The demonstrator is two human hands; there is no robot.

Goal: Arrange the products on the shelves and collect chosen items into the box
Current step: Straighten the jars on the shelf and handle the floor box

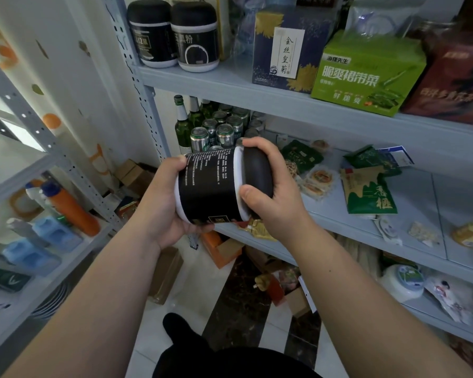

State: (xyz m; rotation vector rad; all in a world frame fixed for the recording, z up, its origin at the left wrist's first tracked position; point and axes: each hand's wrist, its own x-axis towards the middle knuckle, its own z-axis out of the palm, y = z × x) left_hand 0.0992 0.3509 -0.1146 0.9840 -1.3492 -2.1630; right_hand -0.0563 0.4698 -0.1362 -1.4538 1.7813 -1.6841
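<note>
Black with white bands at both ends, the powder canister lies on its side in mid-air in front of the metal shelving, carried by nothing but the hands. The left hand wraps its base end, thumb on top and fingers curled underneath. The right hand is clasped round the domed black lid, thumb on the near side and fingers over the far side. Held this way, the panel of small white print faces up toward the wearer. I judge the two-handed hold serves to check the label, or perhaps the lid, before the canister goes anywhere.

Above the canister and to its left, two matching canisters stand upright side by side on the upper shelf, labels outward. A gap of shelf board shows beside them, which makes that a likely home for this one.

Just behind the canister stand beer cans and green bottles, the nearest cans partly hidden by the canister and the right hand. Behind it and to its right, snack packets lie loose on the middle shelf.

The print on the canister is too fine to read, and most of the left fingers are out of sight beneath it. Below the canister, cardboard cartons lie on the floor. Whether any of them is the collecting box I cannot tell.
</note>
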